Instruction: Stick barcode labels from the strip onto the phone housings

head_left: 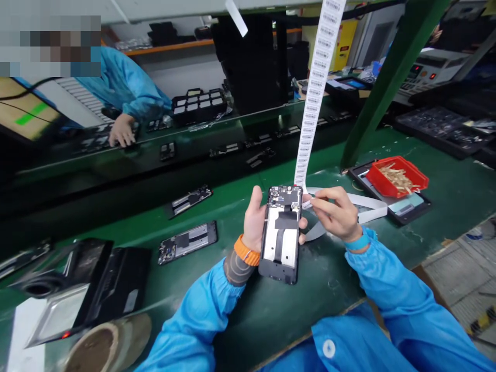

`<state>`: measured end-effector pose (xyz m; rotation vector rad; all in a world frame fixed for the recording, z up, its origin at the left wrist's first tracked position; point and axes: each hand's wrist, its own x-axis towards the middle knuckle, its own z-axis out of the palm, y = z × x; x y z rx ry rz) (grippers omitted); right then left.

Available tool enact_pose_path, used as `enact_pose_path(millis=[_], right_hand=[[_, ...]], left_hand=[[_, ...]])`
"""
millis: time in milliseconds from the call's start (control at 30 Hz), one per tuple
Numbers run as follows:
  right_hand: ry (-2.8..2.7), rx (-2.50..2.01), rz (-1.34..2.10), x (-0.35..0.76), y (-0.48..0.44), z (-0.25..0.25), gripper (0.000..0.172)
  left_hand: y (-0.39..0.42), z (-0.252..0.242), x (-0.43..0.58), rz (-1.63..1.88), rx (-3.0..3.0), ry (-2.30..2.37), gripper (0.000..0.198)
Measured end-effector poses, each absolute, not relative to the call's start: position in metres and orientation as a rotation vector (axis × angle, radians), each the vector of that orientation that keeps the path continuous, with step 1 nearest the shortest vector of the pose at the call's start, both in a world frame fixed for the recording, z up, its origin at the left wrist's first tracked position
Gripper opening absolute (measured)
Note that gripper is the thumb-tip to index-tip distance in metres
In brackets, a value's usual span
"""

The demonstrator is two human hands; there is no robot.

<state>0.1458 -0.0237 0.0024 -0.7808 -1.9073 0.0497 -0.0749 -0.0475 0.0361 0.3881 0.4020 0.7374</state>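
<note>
My left hand [253,219] grips an opened phone body [281,235] upright above the green bench, its bare insides facing me. My right hand [336,211] pinches the lower end of a long hanging strip of barcode labels [315,93] right beside the phone's top right corner. The strip's white backing tape [366,204] trails off to the right behind my right hand. Both my sleeves are blue, and an orange band sits on my left wrist.
Two more opened phones [188,242] [189,200] lie on the green mat to the left. A red bin [397,176] of small tan parts sits on a black tray at right. A black fixture [77,287] stands front left. Another person's hand [122,130] rests on the far conveyor.
</note>
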Motion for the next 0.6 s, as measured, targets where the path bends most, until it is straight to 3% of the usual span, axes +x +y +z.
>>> enact_pose_path(millis=[200, 333, 500, 600], right_hand=[[-1.841, -0.908, -0.009, 0.148, -0.028, -0.005, 0.007], [-1.555, -0.913, 0.168, 0.146, -0.027, 0.002, 0.012], [-1.208, -0.965, 0.766, 0.139, -0.029, 0.019, 0.011], [-1.203, -0.951, 1.226, 0.116, -0.042, 0.024, 0.019]], left_hand=[[-0.060, 0.044, -0.059, 0.832, 0.301, 0.394, 0.102], [-0.053, 0.046, -0.056, 0.873, 0.310, 0.512, 0.098], [-0.033, 0.027, -0.070, 1.034, 0.302, 0.939, 0.062], [-0.030, 0.011, -0.078, 1.257, 0.262, 0.938, 0.046]])
